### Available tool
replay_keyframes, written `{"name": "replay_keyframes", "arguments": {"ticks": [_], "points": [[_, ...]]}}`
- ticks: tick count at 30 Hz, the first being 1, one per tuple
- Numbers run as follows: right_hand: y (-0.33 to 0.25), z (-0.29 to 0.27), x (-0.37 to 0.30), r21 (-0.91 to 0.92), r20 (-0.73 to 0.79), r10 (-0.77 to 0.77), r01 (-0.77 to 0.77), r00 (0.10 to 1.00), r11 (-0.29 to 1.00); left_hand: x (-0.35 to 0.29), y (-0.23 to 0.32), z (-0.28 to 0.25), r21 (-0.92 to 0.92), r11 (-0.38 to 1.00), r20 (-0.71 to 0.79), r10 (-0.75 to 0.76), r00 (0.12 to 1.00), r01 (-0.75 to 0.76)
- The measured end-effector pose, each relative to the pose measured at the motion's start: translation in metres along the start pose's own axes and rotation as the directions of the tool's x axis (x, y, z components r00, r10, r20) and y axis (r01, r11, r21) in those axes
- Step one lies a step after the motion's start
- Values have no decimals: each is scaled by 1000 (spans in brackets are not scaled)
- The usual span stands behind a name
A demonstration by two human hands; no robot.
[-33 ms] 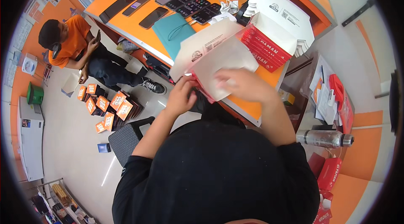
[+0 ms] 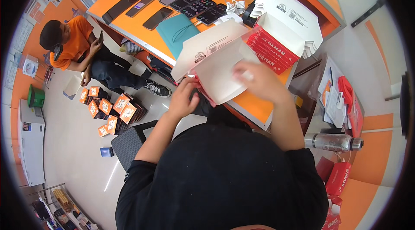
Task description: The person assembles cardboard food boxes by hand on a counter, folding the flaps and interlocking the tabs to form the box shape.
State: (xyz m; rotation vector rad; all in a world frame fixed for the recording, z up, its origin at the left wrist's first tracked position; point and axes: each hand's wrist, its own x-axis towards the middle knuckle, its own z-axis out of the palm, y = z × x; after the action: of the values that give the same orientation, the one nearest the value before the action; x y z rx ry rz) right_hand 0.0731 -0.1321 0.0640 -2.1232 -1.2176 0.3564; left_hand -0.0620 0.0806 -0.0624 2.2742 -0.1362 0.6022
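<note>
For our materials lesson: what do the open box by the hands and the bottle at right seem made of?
Open box: probably thin cardboard, matte white inside, judging by its flat panels and creased folds.
Bottle: likely metal, silvery and patterned, with shiny highlights; metallic-coated plastic is possible.

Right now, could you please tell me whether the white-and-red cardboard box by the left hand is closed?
No, the box has its white cardboard lid raised and its inside showing.
</note>
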Motion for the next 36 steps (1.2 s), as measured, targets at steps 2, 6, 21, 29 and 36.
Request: {"name": "replay_keyframes", "arguments": {"ticks": [2, 6, 21, 29, 36], "points": [[27, -18, -5, -129, -391, 148, -213, 909, 969, 6, -1, -7, -93, 995, 18, 23, 1000, -22], [69, 5, -6, 385, -127, 450, -374, 884, 844, 3, -20, 4, -440, 890, 8, -128, 992, 118], [87, 38, -34, 605, -138, 544, -365, 828, 708, 50, -2, 3, -538, 660, 250, -470, 846, 525], [71, 49, -32, 556, -420, 576, -303, 701, 774, 52, 7, 8, -671, 596, 222, -405, 887, 441], [72, 42, -36, 498, -347, 589, -389, 730, 775, 41, 0, 22, -743, 550, 144, -426, 893, 382]]}}
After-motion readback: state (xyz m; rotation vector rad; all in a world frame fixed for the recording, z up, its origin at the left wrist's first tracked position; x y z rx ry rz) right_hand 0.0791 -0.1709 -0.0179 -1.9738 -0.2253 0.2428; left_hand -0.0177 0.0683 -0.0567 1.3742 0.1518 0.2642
